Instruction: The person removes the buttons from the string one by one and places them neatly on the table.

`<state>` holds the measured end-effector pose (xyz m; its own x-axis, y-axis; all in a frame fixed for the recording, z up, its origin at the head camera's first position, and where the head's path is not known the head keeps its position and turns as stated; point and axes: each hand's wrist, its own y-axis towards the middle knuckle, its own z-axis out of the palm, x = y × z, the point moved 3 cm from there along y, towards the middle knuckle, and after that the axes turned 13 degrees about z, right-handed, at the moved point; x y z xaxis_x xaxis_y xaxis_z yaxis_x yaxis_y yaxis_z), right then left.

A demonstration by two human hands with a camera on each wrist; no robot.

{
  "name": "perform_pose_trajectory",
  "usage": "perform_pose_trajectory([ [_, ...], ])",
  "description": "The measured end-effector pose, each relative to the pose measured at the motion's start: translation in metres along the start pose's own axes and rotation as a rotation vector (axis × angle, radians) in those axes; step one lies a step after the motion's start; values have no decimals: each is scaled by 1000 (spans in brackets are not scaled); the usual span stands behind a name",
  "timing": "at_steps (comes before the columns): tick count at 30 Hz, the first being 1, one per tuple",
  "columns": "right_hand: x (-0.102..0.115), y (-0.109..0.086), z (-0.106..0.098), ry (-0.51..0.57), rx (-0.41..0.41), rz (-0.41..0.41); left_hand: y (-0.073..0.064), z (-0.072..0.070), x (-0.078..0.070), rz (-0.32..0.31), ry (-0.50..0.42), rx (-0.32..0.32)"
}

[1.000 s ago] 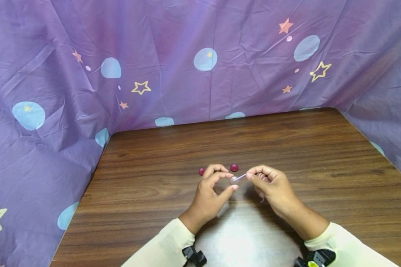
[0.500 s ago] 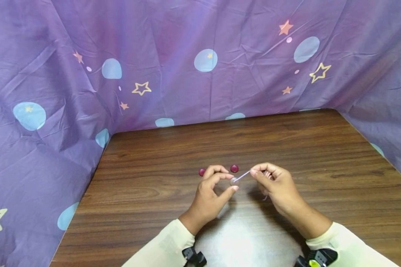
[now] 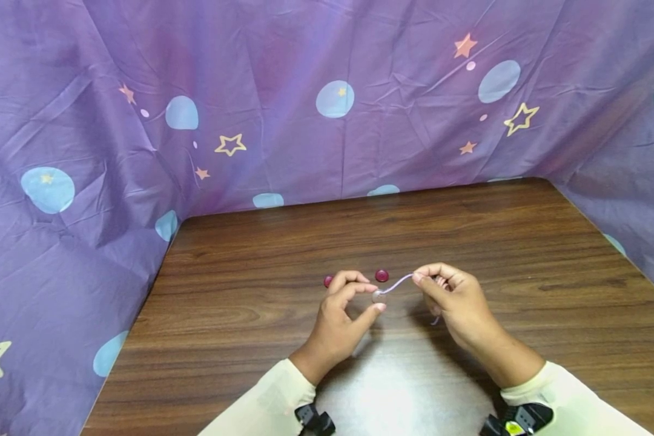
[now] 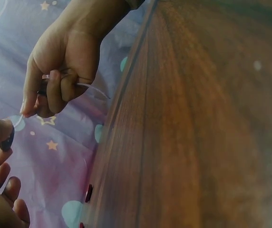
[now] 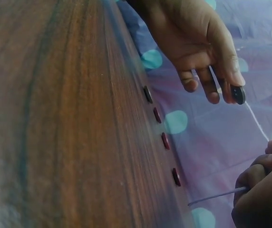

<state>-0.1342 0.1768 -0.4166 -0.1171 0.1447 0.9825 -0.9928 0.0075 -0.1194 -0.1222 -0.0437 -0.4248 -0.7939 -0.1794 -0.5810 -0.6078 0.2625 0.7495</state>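
Observation:
My left hand pinches a round button on edge between thumb and fingertip. The button looks dark, with small holes, in both wrist views. A thin lilac cord runs from the button's face to my right hand, whose thumb and forefinger pinch it. The right hand's other fingers curl inward, and a tail of cord hangs out below them. Something dark shows among those curled fingers in the left wrist view. Both hands are above the table, a short way apart.
Dark red buttons lie on the wooden table just beyond my left hand, one partly behind its fingers. The right wrist view shows several in a row. A purple curtain with stars and blue ovals stands around the table.
My right hand has drawn away to the right and slightly up. More cord shows between it and the button, and this stretch, straight before, now curves. The left hand stays nearly still.

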Motion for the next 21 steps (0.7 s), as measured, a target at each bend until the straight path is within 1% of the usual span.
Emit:
perform_pose_trajectory([
  [6, 0, 1, 0, 14, 0, 10, -2, -4, 1, -29, 4, -1],
  [11, 1, 0, -1, 23, -10, 20, -2, -5, 2, -36, 19, 0],
  [16, 2, 1, -2, 27, -21, 18, -3, -5, 3, -67, 8, 11],
  [21, 3, 0, -1, 29, -20, 12, -5, -7, 5, -68, 29, 18],
])
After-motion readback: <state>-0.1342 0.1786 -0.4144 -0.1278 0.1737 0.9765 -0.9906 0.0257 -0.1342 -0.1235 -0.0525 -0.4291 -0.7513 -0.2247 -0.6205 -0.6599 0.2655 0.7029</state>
